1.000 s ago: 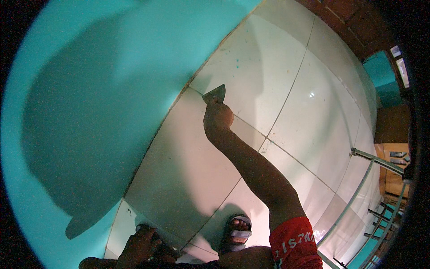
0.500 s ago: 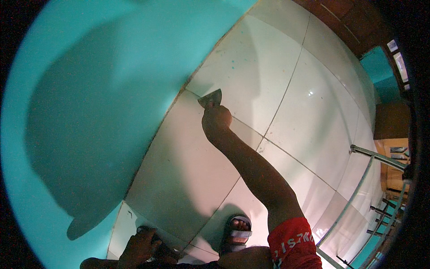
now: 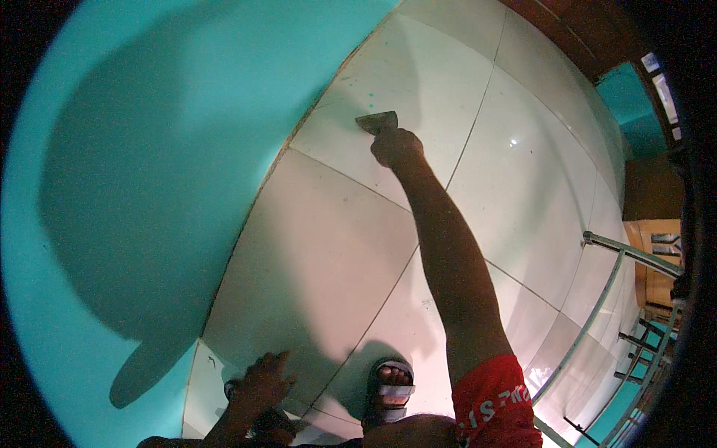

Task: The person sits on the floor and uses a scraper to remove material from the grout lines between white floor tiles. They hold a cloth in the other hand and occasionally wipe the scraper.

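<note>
My right hand is closed round the handle of a scraper with a wide, dark, flat blade. The arm is stretched far forward, and the blade is at the white tiled floor. Small turquoise paint spots dot the tile just beyond the blade. Low in the view, my left hand hangs over my left foot with its fingers apart, holding nothing. Most of that foot is hidden behind the hand. My right foot, in a dark sandal, stands on the floor beside it.
A turquoise wall runs along the left, with a rough joint where it meets the tiles. At the right stands a metal frame with long bars. Something brown borders the far floor. My shadow falls across wall and tiles.
My right hand has carried the scraper farther forward and to the right, away from the wall joint. My left hand has risen slightly and its fingers have spread.
</note>
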Demonstrator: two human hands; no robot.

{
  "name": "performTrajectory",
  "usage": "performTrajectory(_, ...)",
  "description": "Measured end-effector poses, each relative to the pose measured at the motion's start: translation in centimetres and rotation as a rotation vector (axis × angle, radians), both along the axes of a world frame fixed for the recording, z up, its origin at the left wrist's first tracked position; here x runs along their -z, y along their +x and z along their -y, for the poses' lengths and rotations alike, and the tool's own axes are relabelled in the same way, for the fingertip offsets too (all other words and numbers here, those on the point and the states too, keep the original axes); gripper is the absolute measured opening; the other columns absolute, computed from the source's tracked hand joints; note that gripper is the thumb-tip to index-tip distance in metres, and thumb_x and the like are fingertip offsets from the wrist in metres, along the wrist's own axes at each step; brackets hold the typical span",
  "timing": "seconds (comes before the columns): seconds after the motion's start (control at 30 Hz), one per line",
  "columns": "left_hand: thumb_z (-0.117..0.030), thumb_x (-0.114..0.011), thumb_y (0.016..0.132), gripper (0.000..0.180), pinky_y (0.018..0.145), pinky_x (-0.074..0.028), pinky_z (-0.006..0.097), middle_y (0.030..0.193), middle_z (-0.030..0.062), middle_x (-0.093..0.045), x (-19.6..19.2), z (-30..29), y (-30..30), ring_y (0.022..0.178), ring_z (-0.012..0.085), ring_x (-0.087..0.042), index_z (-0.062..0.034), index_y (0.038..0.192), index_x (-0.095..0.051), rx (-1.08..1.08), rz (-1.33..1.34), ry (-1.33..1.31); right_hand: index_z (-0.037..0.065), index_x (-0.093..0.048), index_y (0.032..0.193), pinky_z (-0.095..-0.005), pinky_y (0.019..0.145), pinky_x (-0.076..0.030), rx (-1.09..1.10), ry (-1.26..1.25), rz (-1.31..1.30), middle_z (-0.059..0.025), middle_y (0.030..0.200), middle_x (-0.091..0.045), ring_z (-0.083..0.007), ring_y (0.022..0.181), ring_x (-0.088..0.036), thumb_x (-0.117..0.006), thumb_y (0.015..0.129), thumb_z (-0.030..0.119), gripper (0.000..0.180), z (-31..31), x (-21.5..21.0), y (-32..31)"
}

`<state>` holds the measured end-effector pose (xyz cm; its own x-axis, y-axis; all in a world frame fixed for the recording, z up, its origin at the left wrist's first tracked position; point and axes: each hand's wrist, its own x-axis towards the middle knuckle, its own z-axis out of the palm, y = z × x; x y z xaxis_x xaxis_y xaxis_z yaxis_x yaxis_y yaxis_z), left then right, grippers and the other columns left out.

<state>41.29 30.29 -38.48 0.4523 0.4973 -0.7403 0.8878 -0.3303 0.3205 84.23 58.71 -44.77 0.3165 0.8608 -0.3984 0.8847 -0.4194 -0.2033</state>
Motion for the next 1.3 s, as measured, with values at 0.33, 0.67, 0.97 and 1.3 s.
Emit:
performTrajectory(0.33,-0.061,-0.073,0.075,0.112,0.106,-0.019,0.075,0.161,0.0265,-0.002,9.6,-12.9,21.0,0.145,0.0535,-0.009,-0.0194,0.158,-0.01,-0.012,0.17,0.392,0.037,-0.054,0.136,-0.0394,0.095,-0.052,-0.039,0.091,0.007,-0.0043,0.14,-0.051,-0.0237,0.118,-0.062,-0.049,0.09,0.017,0.051,-1.3,0.7,0.6)
performTrajectory(0.67,-0.075,-0.077,0.053,0.138,0.101,-0.014,0.082,0.159,0.0303,0.009,12.0,-14.0,20.0,0.142,0.0607,0.005,-0.0194,0.159,-0.008,0.108,0.14,0.36,0.042,-0.046,0.143,-0.0426,0.097,-0.052,-0.185,-0.059,0.106,-0.0114,0.141,-0.05,-0.0289,0.115,-0.063,-0.047,0.085,0.012,0.065,-1.9,-1.4,0.1)
performTrajectory(0.97,-0.069,-0.086,0.043,0.151,0.1,-0.013,0.083,0.158,0.0322,0.011,11.0,-15.2,20.9,0.14,0.0631,0.006,-0.0198,0.158,-0.001,0.192,-0.01,0.238,0.04,-0.04,0.146,-0.041,0.097,-0.054,-0.249,-0.16,0.144,-0.0044,0.145,-0.05,-0.0251,0.118,-0.062,-0.046,0.096,0.015,0.057,-6.8,-0.6,2.3)
performTrajectory(1.3,-0.063,-0.09,0.042,0.154,0.109,-0.013,0.075,0.162,0.0222,0.011,9.9,-15.6,21.8,0.146,0.053,0.003,-0.0302,0.157,0.007,0.178,-0.143,0.168,0.029,-0.04,0.148,-0.0442,0.095,-0.054,-0.295,-0.168,0.116,-0.0161,0.137,-0.056,-0.0295,0.115,-0.064,-0.047,0.093,0.015,0.057,-6.3,-2.1,2.2)
